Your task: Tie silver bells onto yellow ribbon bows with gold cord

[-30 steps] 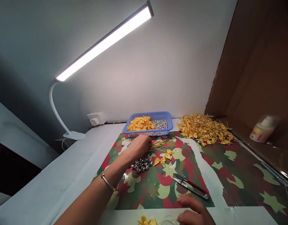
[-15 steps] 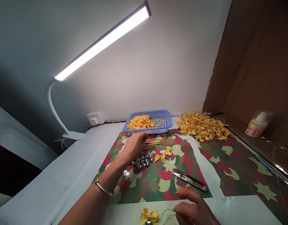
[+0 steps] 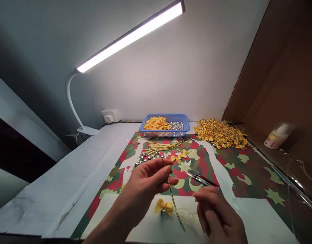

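Judging by its size, the tangled heap of yellow ribbon bows with gold cords (image 3: 219,133) at far right is finished work; left over are two loose yellow ribbon bows (image 3: 180,156), small round silver bells (image 3: 143,158), a bundle of gold cords (image 3: 164,146) and the filled blue plastic basket (image 3: 166,134). The left hand (image 3: 156,176) pinches one thin gold cord (image 3: 172,198) above a yellow bow with silver bell (image 3: 164,207); the right hand (image 3: 216,213) is curled, its grip unclear. Open room spans the white surface (image 3: 102,149) leftward; its front edge is near
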`<control>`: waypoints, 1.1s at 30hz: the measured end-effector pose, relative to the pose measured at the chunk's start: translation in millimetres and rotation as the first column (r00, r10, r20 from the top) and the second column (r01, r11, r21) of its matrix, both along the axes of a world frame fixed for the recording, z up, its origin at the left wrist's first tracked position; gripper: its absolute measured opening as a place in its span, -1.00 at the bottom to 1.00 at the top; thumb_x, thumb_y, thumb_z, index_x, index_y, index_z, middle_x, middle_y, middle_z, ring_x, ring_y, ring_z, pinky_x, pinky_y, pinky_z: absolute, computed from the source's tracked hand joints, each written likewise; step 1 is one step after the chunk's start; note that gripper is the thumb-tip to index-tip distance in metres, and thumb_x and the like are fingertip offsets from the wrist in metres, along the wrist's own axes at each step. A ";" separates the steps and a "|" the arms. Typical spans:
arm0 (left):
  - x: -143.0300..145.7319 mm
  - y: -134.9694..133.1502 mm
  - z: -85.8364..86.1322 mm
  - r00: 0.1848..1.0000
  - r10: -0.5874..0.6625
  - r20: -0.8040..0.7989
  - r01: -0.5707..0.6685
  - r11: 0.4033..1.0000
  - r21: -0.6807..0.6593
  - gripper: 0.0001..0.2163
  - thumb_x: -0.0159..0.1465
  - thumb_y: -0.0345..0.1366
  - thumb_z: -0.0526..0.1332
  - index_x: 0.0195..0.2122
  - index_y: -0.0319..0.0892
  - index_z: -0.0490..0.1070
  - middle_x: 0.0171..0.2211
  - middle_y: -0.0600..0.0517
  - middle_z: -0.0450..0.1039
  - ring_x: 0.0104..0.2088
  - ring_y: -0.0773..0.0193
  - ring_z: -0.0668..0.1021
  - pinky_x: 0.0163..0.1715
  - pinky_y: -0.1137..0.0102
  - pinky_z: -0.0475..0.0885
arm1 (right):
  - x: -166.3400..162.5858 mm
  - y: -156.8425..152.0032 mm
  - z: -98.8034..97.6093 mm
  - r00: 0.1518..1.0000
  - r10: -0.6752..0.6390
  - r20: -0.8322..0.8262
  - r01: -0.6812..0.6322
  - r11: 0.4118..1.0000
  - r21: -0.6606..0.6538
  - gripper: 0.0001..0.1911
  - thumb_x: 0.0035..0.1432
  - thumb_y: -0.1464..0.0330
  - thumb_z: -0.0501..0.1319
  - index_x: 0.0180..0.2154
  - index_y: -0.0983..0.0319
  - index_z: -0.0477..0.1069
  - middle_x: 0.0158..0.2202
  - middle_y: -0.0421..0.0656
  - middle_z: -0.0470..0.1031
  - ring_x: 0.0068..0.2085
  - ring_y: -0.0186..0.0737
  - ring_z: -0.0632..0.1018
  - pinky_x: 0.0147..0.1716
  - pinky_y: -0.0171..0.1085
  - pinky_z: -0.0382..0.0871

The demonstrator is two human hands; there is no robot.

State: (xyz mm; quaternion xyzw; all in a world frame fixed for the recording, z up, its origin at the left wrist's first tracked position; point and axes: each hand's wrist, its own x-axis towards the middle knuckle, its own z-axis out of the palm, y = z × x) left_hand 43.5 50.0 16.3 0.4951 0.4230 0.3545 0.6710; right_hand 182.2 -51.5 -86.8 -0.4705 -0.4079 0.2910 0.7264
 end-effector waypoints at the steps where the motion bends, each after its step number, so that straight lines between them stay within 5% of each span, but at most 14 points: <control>1: -1.2 -8.6 -4.5 0.999 0.004 0.037 -0.002 0.999 -0.051 -0.76 0.13 -0.17 0.50 -0.26 -0.18 0.61 -0.48 0.13 0.50 -0.46 0.46 0.61 -0.53 0.69 0.42 | 0.7 -0.4 2.4 0.983 -0.042 0.178 0.031 0.997 0.064 -0.81 0.40 0.28 0.16 -0.15 0.02 0.57 -0.24 -0.18 0.54 -0.44 -0.39 0.55 -0.46 -0.44 0.44; 3: -4.4 -19.9 -13.5 0.995 0.024 0.094 -0.012 0.992 -0.128 -0.77 0.11 -0.18 0.52 -0.28 -0.17 0.62 -0.51 0.16 0.47 -0.47 0.47 0.61 -0.51 0.69 0.43 | -0.5 0.1 6.8 0.885 -0.126 0.448 0.043 0.981 0.190 -0.75 0.38 0.37 0.17 -0.03 -0.01 0.56 -0.21 -0.15 0.55 -0.29 -0.27 0.60 -0.31 -0.35 0.49; 6: -11.1 -27.2 -26.1 0.989 0.055 0.140 -0.028 0.982 -0.187 -0.79 0.12 -0.22 0.52 -0.28 -0.18 0.63 -0.47 0.15 0.50 -0.47 0.46 0.61 -0.50 0.67 0.45 | -5.7 2.2 13.9 0.768 -0.148 0.623 -0.075 0.945 0.318 -0.76 0.32 0.47 0.23 -0.05 0.08 0.53 -0.34 -0.18 0.52 -0.46 -0.33 0.51 -0.48 -0.38 0.41; 10: -19.5 -32.0 -38.9 0.980 0.106 0.165 -0.067 0.972 -0.226 -0.78 0.14 -0.23 0.51 -0.25 -0.24 0.64 -0.47 0.09 0.54 -0.47 0.41 0.62 -0.54 0.64 0.46 | -10.9 3.2 20.0 0.720 -0.159 0.676 -0.178 0.898 0.402 -0.86 0.22 0.60 0.29 -0.30 0.25 0.48 -0.44 -0.20 0.44 -0.51 -0.37 0.44 -0.52 -0.37 0.37; 17: -28.9 -37.1 -41.4 0.955 0.179 0.235 -0.103 0.947 -0.305 -0.78 0.10 -0.27 0.53 -0.28 -0.27 0.65 -0.48 0.09 0.54 -0.51 0.46 0.60 -0.54 0.67 0.43 | -12.5 4.7 7.9 0.708 -0.153 0.689 -0.156 0.918 0.364 -0.81 0.26 0.60 0.26 -0.15 0.25 0.51 -0.31 -0.15 0.49 -0.39 -0.34 0.55 -0.38 -0.38 0.48; 23: -30.8 -41.7 -48.5 0.949 0.172 0.263 -0.079 0.941 -0.330 -0.75 0.07 -0.25 0.54 -0.26 -0.26 0.66 -0.49 0.07 0.54 -0.55 0.48 0.56 -0.56 0.65 0.40 | -18.7 9.4 13.5 0.529 -0.247 0.812 -0.254 0.867 0.429 -0.87 0.24 0.54 0.27 -0.23 0.20 0.50 -0.47 -0.22 0.54 -0.57 -0.35 0.37 -0.58 -0.33 0.32; 29: -34.3 -43.0 -51.8 0.950 0.185 0.251 -0.115 0.956 -0.269 -0.76 0.11 -0.17 0.51 -0.26 -0.19 0.68 -0.39 0.05 0.54 -0.45 0.42 0.53 -0.57 0.63 0.32 | -27.7 2.8 16.5 0.647 -0.022 0.762 -0.258 0.934 0.247 -0.82 0.41 0.44 0.11 -0.29 0.17 0.39 -0.48 -0.22 0.40 -0.54 -0.37 0.40 -0.54 -0.40 0.31; 33: -42.2 -49.3 -50.8 0.963 0.166 0.212 -0.133 0.978 -0.162 -0.75 0.15 -0.16 0.49 -0.21 -0.19 0.70 -0.67 0.21 0.31 -0.61 0.52 0.27 -0.56 0.64 0.23 | -25.2 -0.9 7.8 0.723 0.120 0.680 -0.266 0.957 0.114 -0.82 0.43 0.37 0.09 -0.23 0.14 0.44 -0.38 -0.21 0.38 -0.49 -0.36 0.42 -0.50 -0.42 0.34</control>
